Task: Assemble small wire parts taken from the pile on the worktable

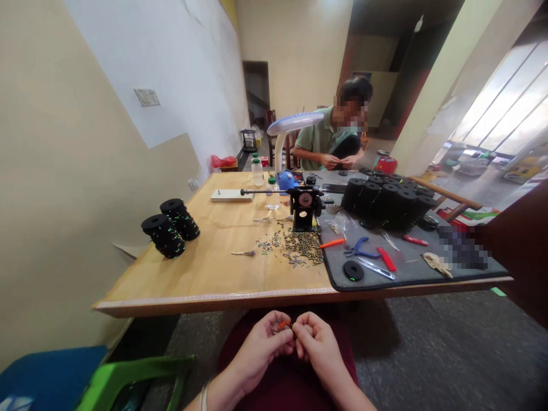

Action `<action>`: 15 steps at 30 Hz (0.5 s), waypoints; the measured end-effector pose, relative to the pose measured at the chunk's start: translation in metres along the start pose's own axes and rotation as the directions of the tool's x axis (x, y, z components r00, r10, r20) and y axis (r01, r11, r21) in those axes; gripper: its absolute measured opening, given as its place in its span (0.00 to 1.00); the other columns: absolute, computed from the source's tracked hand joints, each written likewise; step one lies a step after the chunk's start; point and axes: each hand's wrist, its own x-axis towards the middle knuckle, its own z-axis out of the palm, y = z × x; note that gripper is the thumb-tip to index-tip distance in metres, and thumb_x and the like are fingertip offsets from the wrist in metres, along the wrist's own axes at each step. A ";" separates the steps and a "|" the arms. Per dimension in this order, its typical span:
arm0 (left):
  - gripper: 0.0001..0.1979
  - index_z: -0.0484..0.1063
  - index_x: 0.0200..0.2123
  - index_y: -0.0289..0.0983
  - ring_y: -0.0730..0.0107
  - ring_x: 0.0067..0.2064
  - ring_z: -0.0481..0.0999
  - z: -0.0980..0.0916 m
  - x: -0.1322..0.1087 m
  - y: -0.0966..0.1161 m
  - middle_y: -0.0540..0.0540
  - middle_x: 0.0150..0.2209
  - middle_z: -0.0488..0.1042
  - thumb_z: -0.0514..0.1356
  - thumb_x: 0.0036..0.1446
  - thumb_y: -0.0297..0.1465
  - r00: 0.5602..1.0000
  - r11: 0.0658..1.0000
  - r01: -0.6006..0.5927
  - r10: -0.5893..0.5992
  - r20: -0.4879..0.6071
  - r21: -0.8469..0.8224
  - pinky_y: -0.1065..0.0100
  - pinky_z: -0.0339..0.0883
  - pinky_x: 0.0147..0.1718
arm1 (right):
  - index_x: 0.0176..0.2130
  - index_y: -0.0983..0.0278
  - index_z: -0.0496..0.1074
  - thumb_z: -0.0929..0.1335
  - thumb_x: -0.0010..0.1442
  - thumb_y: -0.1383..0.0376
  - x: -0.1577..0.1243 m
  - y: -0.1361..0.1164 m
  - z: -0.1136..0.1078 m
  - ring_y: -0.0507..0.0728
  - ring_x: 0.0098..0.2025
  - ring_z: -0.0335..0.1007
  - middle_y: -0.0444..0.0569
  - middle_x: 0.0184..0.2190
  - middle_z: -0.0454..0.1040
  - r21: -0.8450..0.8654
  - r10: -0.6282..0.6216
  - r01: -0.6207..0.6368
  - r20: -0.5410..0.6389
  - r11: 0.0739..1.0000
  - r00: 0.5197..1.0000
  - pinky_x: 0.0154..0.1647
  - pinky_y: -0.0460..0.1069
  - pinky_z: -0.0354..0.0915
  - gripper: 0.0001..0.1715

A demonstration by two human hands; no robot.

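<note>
My two hands meet over my lap, below the front edge of the wooden table. My left hand is closed, its fingertips pinching a small orange-red piece. My right hand is curled shut against it, fingertips touching the same small piece. What the piece is I cannot make out. A pile of small metal parts lies on the table ahead of my hands.
A black hand-crank device stands mid-table. Black spools sit at the left, several more on a grey mat with pliers and cutters. A desk lamp and bottles stand behind. Another person sits at the far end.
</note>
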 end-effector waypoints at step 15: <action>0.11 0.68 0.29 0.34 0.76 0.25 0.68 -0.007 0.009 -0.008 0.52 0.25 0.68 0.65 0.48 0.34 0.986 0.967 -0.110 0.135 -0.099 0.230 0.72 0.64 0.25 | 0.24 0.63 0.62 0.69 0.49 0.47 -0.013 -0.004 0.000 0.43 0.10 0.46 0.37 0.09 0.65 -0.010 0.127 -0.126 0.063 0.992 0.990 0.12 0.41 0.40 0.23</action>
